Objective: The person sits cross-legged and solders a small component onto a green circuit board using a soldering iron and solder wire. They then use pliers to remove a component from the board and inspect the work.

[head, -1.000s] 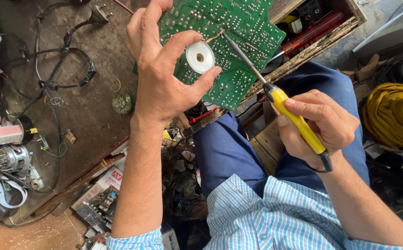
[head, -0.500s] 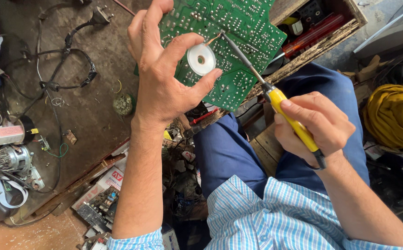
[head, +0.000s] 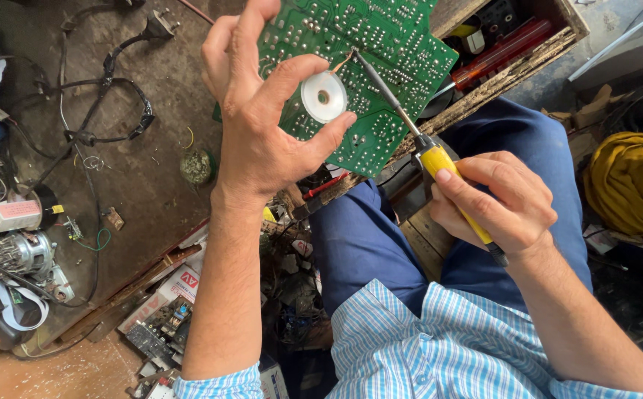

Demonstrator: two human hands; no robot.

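A green circuit board (head: 388,52) lies solder side up on the edge of a wooden box, over my knee. My left hand (head: 262,125) pinches a small white spool of solder wire (head: 324,97) between thumb and forefinger, just above the board. A thin wire runs from the spool up to the iron's tip. My right hand (head: 495,203) grips the yellow handle of a soldering iron (head: 395,103), whose metal tip touches the board near the top of the spool.
A wooden box (head: 528,55) behind the board holds a red-handled screwdriver (head: 502,52). Black cables with a plug (head: 107,96) sprawl over the dirty floor at left. A small motor (head: 18,255) and loose parts lie at lower left, a yellow cloth (head: 632,185) at right.
The view has shifted slightly. My right hand has closed a little more over the yellow handle; the iron's tip stays on the board by the spool.
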